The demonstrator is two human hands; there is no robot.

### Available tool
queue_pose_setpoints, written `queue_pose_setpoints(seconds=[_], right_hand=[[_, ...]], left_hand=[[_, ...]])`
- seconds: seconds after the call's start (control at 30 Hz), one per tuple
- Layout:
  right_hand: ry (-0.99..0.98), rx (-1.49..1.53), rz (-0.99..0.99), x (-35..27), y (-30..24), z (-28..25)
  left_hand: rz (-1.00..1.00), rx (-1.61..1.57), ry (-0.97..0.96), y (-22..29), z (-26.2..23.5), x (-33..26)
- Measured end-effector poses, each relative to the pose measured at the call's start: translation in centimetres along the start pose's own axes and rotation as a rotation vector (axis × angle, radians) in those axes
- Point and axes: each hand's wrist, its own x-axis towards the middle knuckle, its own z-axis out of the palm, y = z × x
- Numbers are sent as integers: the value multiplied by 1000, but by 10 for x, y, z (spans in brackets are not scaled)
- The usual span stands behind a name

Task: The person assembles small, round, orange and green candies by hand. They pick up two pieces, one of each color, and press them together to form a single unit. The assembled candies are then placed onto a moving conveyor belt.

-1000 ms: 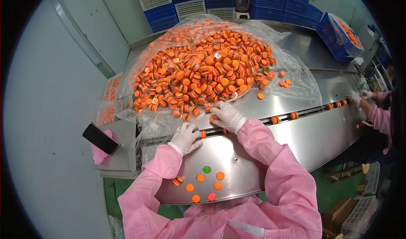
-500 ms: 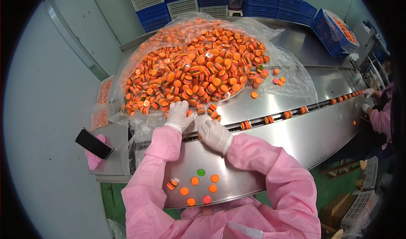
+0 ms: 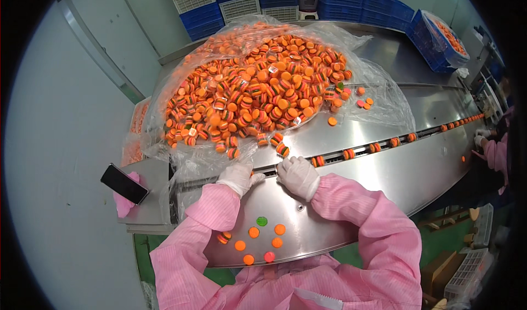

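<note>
My left hand (image 3: 238, 179), in a white glove, is at the left end of the slotted conveyor channel (image 3: 269, 173). Its fingers and thumb close on a layered orange gummy candy (image 3: 252, 173), of which only a bit shows. My right hand (image 3: 298, 177), also gloved, rests over the channel with its fingers curled; whatever they hold is hidden. Just right of it, a striped candy (image 3: 318, 161) sits in the channel, and several more follow in a spaced row. Beyond my hands, a large heap of these candies (image 3: 258, 90) lies on clear plastic sheeting (image 3: 384, 99).
Loose orange discs (image 3: 253, 232), a green disc (image 3: 262, 221) and a pink one (image 3: 269, 257) lie on the near steel tabletop (image 3: 329, 222). A phone (image 3: 124, 184) stands at left. Blue crates (image 3: 340, 5) are stacked behind. Another person's gloved hands (image 3: 481, 139) are at far right.
My left hand has come from the heap's edge down to the channel. My right hand has shifted right and slightly farther along it. The co-worker's hands have moved nearer.
</note>
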Motion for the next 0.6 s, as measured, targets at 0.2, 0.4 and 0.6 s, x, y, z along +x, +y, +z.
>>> queue_pose_setpoints(seconds=[0.2,0.4,0.6], right_hand=[[-18,298,223,31,32,3],[57,417,220,37,25,-1],[57,386,-46,11,-13,33]], left_hand=[[144,-43,364,6,0,60],[80,75,295,7,20,98],[39,76,192,24,6,89]])
